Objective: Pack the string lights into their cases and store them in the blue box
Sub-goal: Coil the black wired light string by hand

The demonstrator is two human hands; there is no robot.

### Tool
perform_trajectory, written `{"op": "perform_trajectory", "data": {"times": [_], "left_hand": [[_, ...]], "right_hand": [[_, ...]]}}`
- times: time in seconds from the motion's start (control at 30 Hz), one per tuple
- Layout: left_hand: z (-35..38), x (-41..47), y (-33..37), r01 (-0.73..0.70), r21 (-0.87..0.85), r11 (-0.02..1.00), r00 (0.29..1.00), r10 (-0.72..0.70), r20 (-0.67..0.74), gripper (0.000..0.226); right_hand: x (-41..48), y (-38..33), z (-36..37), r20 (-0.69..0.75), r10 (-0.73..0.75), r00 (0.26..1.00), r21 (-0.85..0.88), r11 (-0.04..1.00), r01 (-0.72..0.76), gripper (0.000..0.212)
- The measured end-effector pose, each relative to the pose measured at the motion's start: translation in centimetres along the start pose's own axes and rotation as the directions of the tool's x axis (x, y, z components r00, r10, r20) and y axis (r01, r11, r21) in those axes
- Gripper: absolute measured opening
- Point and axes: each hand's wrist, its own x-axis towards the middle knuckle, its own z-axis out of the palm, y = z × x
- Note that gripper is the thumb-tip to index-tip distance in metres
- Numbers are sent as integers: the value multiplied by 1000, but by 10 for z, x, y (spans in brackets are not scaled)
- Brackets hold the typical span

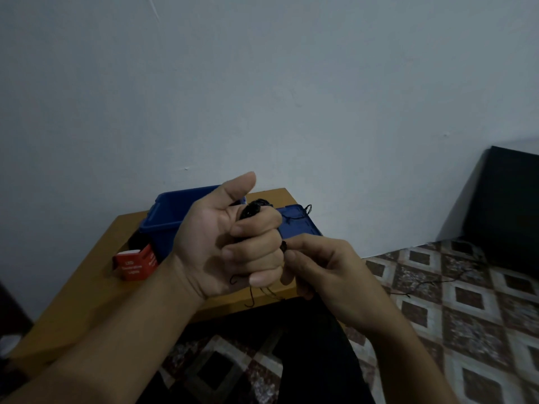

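My left hand point(230, 246) is closed in a fist around a bundle of black string lights point(253, 209), whose wound end sticks out above my fingers. My right hand point(323, 272) pinches the black wire just beside the left fist. A loose strand of the wire trails off to the right across the floor point(425, 284). Behind my hands the blue box point(169, 217) stands open on the wooden table point(96, 272), with its blue lid point(297, 221) lying to the right. A red case point(135, 262) printed with white lettering stands left of the box.
The table is pushed against a pale wall. To the right lies a patterned tile floor point(466, 316), and a dark piece of furniture point(507, 208) stands in the corner. My dark trouser leg point(315, 354) shows below my hands.
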Motion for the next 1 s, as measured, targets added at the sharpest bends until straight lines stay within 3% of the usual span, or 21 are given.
{"op": "perform_trajectory", "data": {"times": [0.23,0.4,0.6,0.67,0.77,1.0], "left_hand": [[0,3,0,-130,-89,988,991,127,-37,63],[1,8,-5,-230,-71,971,962,216,-166,56],[13,12,-6,-265,129,956,890,294,-348,59],[17,14,-7,-246,242,939,858,327,-397,59],[18,16,-11,-209,392,896,816,380,-435,58],[14,18,-15,-138,567,812,734,469,-492,57]], "right_hand": [[-3,-5,1,71,8,997,-13,1000,-7,22],[-4,-8,1,102,-2,995,6,1000,1,31],[-5,-12,0,121,-4,993,13,1000,3,19],[-5,-11,-2,112,-5,994,-8,1000,6,31],[-5,-9,-5,70,7,997,6,1000,-8,31],[-5,-10,-8,-54,76,996,140,988,-68,34]]}}
